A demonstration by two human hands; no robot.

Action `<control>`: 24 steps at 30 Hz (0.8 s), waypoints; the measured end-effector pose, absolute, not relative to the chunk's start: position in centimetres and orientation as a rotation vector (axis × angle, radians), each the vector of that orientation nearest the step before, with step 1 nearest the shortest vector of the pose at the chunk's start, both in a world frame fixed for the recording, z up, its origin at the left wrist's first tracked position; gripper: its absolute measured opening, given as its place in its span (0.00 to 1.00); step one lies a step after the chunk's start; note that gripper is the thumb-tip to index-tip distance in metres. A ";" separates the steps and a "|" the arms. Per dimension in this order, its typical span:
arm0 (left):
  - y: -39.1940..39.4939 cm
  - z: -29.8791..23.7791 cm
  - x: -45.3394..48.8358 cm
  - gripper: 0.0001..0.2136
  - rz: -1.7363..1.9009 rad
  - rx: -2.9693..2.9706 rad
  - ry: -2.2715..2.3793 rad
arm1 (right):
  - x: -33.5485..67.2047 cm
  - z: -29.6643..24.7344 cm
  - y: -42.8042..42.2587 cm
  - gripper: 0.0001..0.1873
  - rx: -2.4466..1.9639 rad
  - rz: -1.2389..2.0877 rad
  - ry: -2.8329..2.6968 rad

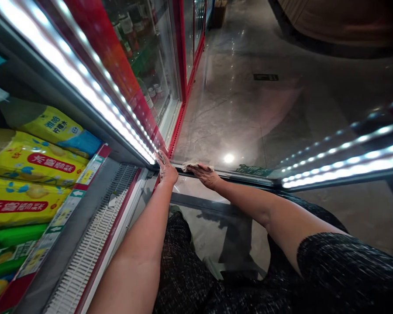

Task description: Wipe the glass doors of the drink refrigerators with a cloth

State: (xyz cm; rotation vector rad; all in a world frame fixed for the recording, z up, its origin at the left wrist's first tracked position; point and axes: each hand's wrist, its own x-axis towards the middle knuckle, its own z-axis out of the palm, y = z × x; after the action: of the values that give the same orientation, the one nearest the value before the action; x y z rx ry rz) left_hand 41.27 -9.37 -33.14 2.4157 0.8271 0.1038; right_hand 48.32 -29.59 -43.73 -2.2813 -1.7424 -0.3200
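My right hand (pixel 207 175) presses a crumpled, pale cloth (pixel 191 166) against the bottom rail of a glass door (pixel 236 131). The fingers lie along the cloth and hold it there. Close by on the left, my left hand (pixel 168 170) rests at the lower corner where the door meets the cooler's lit frame. Its fingers stretch upward against that edge, and I see nothing held in them. The door stands swung out across my front, with bright LED strips (pixel 343 170) along its right side.
Bottles with yellow labels (pixel 49 163) line the cooler shelf at left, behind a price strip (pixel 63 213). Below it runs a white vent grille (pixel 94 240). Beyond the glass stands another red-framed cooler (pixel 183 83). My legs are close under the door on the shiny floor (pixel 229 96).
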 end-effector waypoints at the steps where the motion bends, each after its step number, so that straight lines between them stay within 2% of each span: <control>1: -9.9 -33.0 41.4 0.48 0.098 2.403 0.833 | 48.3 -43.6 -30.2 0.42 -2.289 -0.323 -1.735; 8: -13.8 -33.1 42.2 0.50 0.047 2.287 0.864 | 48.8 -42.8 -33.8 0.41 -2.285 -0.398 -1.758; 12: -15.4 -34.0 41.9 0.51 0.016 2.329 0.820 | 48.6 -43.5 -34.9 0.44 -2.227 -0.398 -1.785; 19: -16.4 -35.1 41.2 0.50 -0.013 2.386 0.763 | 48.1 -40.8 -36.7 0.43 -2.359 -0.416 -1.593; 24: -16.7 -34.7 41.3 0.51 -0.025 2.398 0.766 | 47.0 -42.0 -38.8 0.44 -2.412 -0.358 -1.518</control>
State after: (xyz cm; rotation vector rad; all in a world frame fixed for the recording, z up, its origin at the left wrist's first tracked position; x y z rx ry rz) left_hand 41.27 -16.75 -34.73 2.3976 0.7656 -0.0249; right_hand 46.99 -38.79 -42.00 -2.4118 -1.5181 -0.3585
